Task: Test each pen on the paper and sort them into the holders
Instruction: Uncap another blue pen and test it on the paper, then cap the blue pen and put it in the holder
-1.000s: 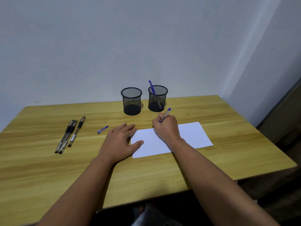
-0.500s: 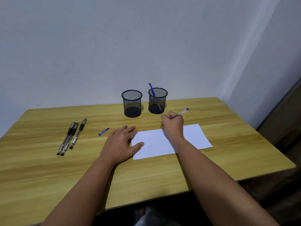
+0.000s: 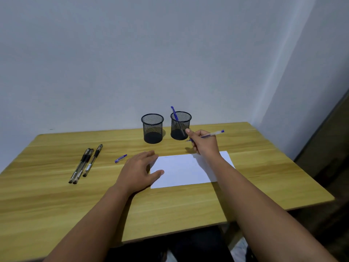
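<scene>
My right hand [image 3: 204,143] grips a blue pen [image 3: 213,134] lifted off the white paper [image 3: 188,172], held nearly level just right of the right mesh holder [image 3: 181,125]. That holder has one blue pen [image 3: 174,113] standing in it. The left mesh holder [image 3: 152,128] looks empty. My left hand [image 3: 138,171] lies flat, fingers spread, on the paper's left edge. A blue pen cap [image 3: 120,158] lies left of that hand. Three black pens [image 3: 85,163] lie side by side at the table's left.
The wooden table [image 3: 264,178] stands against a white wall, in a corner on the right. Its front edge runs below my forearms, and its right edge drops off to a dark floor.
My right hand rose from the paper's top edge and moved back toward the right holder, turning the pen from upright to nearly level. The left hand stayed put.
</scene>
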Action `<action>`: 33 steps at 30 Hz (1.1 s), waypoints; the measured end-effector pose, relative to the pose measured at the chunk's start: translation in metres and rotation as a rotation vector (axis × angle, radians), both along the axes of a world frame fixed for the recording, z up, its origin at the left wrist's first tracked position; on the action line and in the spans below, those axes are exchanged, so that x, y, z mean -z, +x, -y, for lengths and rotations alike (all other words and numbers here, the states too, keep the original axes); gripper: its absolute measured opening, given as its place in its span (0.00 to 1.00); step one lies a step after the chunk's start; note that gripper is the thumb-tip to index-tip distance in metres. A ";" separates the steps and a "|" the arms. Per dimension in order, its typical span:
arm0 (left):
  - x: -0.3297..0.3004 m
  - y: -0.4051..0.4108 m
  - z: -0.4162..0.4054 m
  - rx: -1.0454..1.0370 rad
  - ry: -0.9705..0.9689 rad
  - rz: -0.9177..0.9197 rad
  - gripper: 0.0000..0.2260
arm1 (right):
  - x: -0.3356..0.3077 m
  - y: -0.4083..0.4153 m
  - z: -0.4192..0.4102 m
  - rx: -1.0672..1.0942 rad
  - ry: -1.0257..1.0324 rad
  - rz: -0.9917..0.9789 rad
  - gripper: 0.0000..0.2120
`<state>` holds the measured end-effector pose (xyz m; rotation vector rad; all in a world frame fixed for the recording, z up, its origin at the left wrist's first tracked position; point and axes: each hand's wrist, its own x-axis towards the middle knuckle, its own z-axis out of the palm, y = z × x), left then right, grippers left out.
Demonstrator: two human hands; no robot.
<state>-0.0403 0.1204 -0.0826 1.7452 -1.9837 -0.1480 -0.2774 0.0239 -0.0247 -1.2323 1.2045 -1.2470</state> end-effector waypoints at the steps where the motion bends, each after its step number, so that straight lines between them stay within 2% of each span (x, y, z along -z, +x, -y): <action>1: -0.001 0.000 0.000 -0.008 -0.011 -0.023 0.32 | -0.001 0.000 -0.002 -0.011 0.015 0.000 0.18; 4: -0.009 0.007 0.000 -0.071 -0.091 -0.042 0.27 | -0.001 0.001 -0.007 -0.029 0.072 0.021 0.19; 7: -0.021 0.026 0.001 -0.203 -0.173 0.115 0.20 | 0.003 0.000 -0.011 -0.007 0.091 0.098 0.16; 12: -0.029 0.056 -0.005 -0.402 -0.018 0.236 0.19 | 0.007 -0.005 -0.015 -0.028 0.080 0.127 0.14; 17: -0.028 0.061 -0.010 -0.424 0.085 0.332 0.15 | 0.013 -0.012 -0.016 -0.114 0.130 0.209 0.07; 21: -0.032 0.059 -0.010 -0.427 0.088 0.345 0.13 | 0.015 -0.014 -0.017 -0.126 0.077 0.118 0.06; 24: -0.034 0.057 -0.011 -0.416 0.056 0.275 0.11 | 0.013 -0.014 -0.022 -0.203 0.050 0.046 0.05; 27: -0.036 0.052 -0.015 -0.360 -0.009 0.049 0.09 | 0.011 -0.010 -0.031 -0.293 0.031 -0.051 0.01; 30: -0.045 0.041 -0.017 -0.243 -0.001 -0.143 0.08 | 0.008 -0.003 -0.036 -0.329 -0.027 -0.178 0.04; 33: -0.057 0.027 -0.019 -0.161 -0.009 -0.187 0.09 | 0.003 0.005 -0.042 -0.342 -0.080 -0.244 0.05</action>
